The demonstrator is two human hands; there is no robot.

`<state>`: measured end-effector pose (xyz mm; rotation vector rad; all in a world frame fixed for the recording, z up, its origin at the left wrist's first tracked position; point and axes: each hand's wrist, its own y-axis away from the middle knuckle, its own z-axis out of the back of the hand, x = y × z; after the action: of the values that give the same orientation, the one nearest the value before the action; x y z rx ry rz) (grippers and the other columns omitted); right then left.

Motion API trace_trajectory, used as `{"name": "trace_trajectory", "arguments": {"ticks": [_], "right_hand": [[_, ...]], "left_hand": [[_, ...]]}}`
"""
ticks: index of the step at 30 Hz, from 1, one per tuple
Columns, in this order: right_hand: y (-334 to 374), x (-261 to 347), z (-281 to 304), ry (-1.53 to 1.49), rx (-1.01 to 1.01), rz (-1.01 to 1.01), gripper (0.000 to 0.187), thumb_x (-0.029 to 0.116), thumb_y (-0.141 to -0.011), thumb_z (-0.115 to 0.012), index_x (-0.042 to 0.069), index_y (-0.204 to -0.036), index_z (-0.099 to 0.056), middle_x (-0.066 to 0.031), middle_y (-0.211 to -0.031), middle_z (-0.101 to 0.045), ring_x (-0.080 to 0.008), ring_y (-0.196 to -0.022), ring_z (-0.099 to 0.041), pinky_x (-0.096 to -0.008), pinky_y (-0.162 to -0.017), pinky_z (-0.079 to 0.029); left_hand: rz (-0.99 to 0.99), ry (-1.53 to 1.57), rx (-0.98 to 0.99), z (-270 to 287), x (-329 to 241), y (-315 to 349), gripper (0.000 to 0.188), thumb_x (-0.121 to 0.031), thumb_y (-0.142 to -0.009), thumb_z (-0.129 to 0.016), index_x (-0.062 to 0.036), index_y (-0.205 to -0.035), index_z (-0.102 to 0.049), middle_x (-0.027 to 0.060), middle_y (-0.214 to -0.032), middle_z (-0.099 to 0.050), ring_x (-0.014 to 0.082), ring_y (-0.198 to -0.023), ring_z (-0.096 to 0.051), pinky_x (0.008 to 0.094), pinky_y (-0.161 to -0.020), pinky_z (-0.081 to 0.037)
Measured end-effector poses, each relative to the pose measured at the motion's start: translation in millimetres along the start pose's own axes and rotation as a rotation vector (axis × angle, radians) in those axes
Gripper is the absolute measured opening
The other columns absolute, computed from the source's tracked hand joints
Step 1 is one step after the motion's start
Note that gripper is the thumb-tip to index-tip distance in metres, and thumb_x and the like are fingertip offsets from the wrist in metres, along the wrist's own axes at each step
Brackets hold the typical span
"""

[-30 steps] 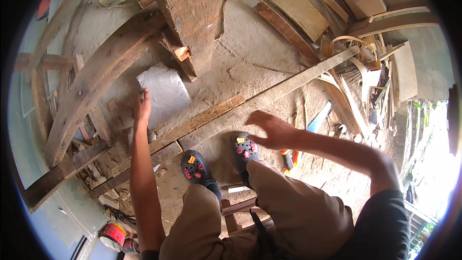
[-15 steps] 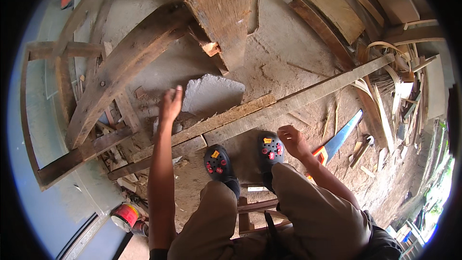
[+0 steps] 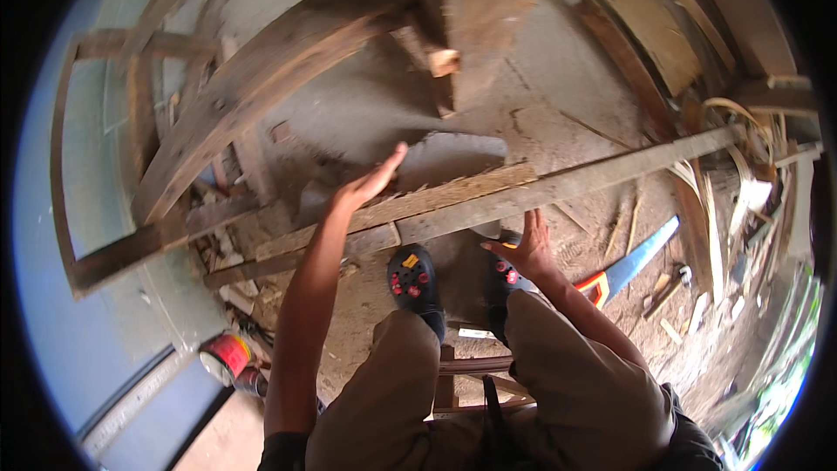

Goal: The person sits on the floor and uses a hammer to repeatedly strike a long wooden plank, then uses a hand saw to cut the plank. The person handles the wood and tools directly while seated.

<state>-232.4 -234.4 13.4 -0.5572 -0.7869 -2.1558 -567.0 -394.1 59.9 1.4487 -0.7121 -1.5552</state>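
My left hand (image 3: 372,186) reaches over the far side of a narrow rough-edged wooden strip (image 3: 453,195), its fingers stretched out beside a grey concrete slab (image 3: 453,157). Along the strip's near side lies a longer wooden board (image 3: 602,180), slanting up to the right. My right hand (image 3: 528,247) is spread above my right shoe, fingertips close to the board's near edge; whether they touch it I cannot tell. Neither hand holds anything. A handsaw (image 3: 636,260) with a blue blade and orange handle rests on the ground right of my right forearm.
A thick curved beam (image 3: 261,78) and a wooden frame (image 3: 63,166) stand at the left. An upright wide plank (image 3: 493,9) rises beyond the slab. Wood scraps (image 3: 697,314) litter the right side. A red-and-yellow can (image 3: 225,358) sits at lower left.
The view has shifted, so the boards appear farther right. My left hand has moved right with its fingers extended. My right hand has uncurled and spread toward the long board.
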Motion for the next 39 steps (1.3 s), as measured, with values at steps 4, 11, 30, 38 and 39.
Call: {"name": "trace_trajectory", "arguments": {"ticks": [4,11,30,38,39], "right_hand": [[-10,-2,-14,0.064,-0.038,0.095,0.103,0.053,-0.072,-0.086,-0.001,-0.145,-0.038,-0.0243,-0.140,-0.044,-0.0434,-0.129,-0.045,-0.0565,-0.108,-0.034],[-14,-7,-24,0.072,-0.125,0.207,0.075,0.043,-0.079,-0.083,-0.001,-0.133,-0.054,-0.0201,-0.127,-0.057,-0.0393,-0.123,-0.051,-0.0520,-0.106,-0.037],[0,-8,-1,-0.165,-0.081,-0.102,0.094,0.059,-0.080,-0.079,-0.008,-0.139,-0.049,-0.0269,-0.135,-0.055,-0.0432,-0.123,-0.056,-0.0490,-0.106,-0.045],[-7,-8,5,-0.434,0.025,-0.354,0.091,0.059,-0.077,-0.083,-0.009,-0.131,-0.054,-0.0301,-0.128,-0.055,-0.0388,-0.122,-0.057,-0.0456,-0.103,-0.048],[-10,-10,10,-0.405,0.010,-0.330,0.082,0.057,-0.076,-0.085,-0.007,-0.117,-0.056,-0.0247,-0.113,-0.056,-0.0334,-0.109,-0.057,-0.0438,-0.094,-0.048]], "left_hand": [[-0.132,0.047,-0.014,-13,16,-12,0.101,-0.085,-0.092,-0.022,-0.0148,-0.164,-0.010,0.0084,-0.171,-0.012,0.0292,-0.153,-0.026,0.0504,-0.125,-0.012],[-0.060,0.012,0.066,-1,28,-12,0.109,-0.096,-0.081,-0.020,-0.0241,-0.163,-0.015,0.0126,-0.170,-0.013,0.0342,-0.157,0.000,0.0576,-0.124,-0.004],[-0.058,0.013,0.116,-9,-10,-18,0.108,-0.085,-0.091,-0.030,-0.0049,-0.162,-0.013,0.0188,-0.170,-0.004,0.0309,-0.157,-0.003,0.0442,-0.126,-0.008],[-0.108,0.045,0.196,-17,-11,-9,0.091,-0.069,-0.099,-0.038,-0.0039,-0.161,-0.021,0.0112,-0.170,-0.015,0.0269,-0.157,-0.009,0.0408,-0.127,-0.008],[-0.110,0.062,0.181,-20,-3,-12,0.089,-0.070,-0.099,-0.037,-0.0047,-0.159,-0.028,0.0099,-0.170,-0.016,0.0249,-0.157,-0.011,0.0404,-0.127,-0.008]]}}
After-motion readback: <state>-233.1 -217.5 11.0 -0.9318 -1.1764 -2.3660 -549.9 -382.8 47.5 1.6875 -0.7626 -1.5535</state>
